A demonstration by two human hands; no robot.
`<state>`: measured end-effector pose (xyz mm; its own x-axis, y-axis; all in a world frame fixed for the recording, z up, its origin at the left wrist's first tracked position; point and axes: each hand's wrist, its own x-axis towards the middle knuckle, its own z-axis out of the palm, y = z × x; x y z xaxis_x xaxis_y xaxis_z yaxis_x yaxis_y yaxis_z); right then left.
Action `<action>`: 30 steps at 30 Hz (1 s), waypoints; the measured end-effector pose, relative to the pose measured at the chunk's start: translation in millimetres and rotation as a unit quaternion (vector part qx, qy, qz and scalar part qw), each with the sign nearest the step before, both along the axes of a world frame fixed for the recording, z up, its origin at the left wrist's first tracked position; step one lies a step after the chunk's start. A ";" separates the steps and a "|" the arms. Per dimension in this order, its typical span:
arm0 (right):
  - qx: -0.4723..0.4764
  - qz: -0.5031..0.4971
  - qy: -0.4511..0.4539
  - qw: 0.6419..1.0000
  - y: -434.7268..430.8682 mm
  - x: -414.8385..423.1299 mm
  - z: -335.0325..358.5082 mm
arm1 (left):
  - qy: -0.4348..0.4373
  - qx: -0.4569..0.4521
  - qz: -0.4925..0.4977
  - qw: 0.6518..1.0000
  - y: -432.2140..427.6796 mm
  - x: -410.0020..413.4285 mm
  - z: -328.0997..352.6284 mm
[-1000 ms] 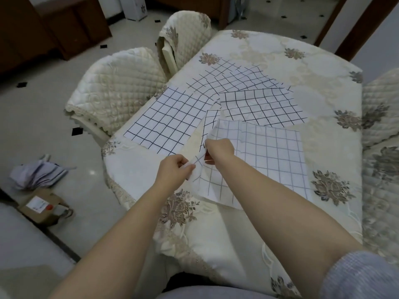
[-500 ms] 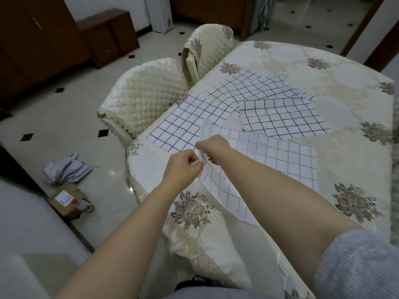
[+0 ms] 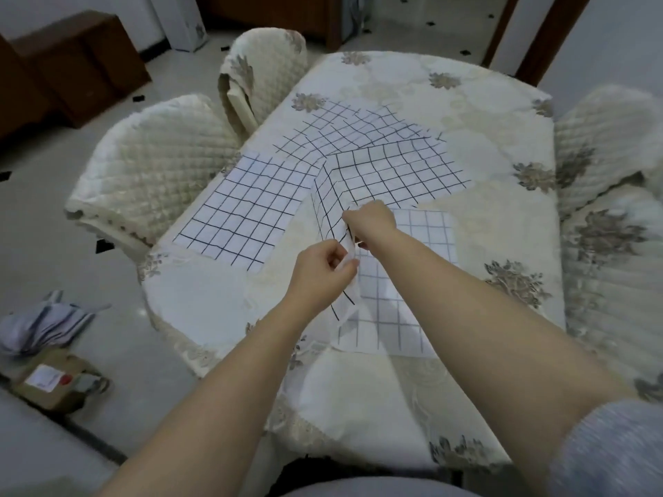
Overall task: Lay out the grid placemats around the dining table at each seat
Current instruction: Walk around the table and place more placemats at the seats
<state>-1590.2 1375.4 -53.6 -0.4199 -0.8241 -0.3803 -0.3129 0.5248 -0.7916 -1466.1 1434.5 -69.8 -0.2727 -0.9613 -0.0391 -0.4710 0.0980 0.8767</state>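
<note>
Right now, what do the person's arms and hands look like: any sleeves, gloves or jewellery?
Both forearms are bare. The left hand and right hand wear no gloves, and no rings, watch or bracelets show. A light grey-blue knitted sleeve covers the right upper arm, pushed up near the elbow. No sleeve shows on the left arm within the frame.

White black-gridded placemats [image 3: 247, 206] lie overlapping on the table [image 3: 502, 217].

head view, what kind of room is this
Most likely a home dining room: a dining table under a floral tablecloth, quilted covered chairs drawn up to it, and grid placemats laid on top.
</note>
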 end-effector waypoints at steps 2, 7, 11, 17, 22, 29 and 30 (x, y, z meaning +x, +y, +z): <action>0.000 -0.036 -0.020 0.999 11.5 -23.3 -2.8 | 0.004 0.010 -0.023 1.000 4.2 -19.7 -1.1; 0.006 -0.102 -0.039 0.994 42.8 -76.6 -13.1 | 0.000 0.029 -0.089 0.996 17.5 -62.1 -11.1; 0.024 -0.134 -0.037 0.990 65.7 -112.1 -24.9 | -0.001 0.051 -0.133 0.990 28.0 -93.7 -23.7; 0.054 -0.148 -0.036 0.987 92.2 -151.7 -50.7 | -0.024 0.073 -0.186 0.980 41.9 -130.0 -43.3; 0.067 -0.160 -0.039 0.984 112.1 -172.6 -75.8 | -0.054 0.078 -0.209 0.973 50.7 -148.2 -64.1; 0.086 -0.170 0.013 0.982 124.0 -183.9 -102.5 | -0.099 0.084 -0.218 0.967 54.4 -156.4 -84.2; 0.088 -0.172 0.021 0.981 124.6 -183.9 -105.0 | -0.099 0.090 -0.217 0.967 54.3 -156.5 -86.0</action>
<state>-1774.0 1500.1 -158.6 -0.6798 -0.5549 -0.4796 -0.1249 0.7319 -0.6698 -1622.6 1488.8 -155.8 -0.6193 -0.7304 -0.2880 -0.5800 0.1784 0.7948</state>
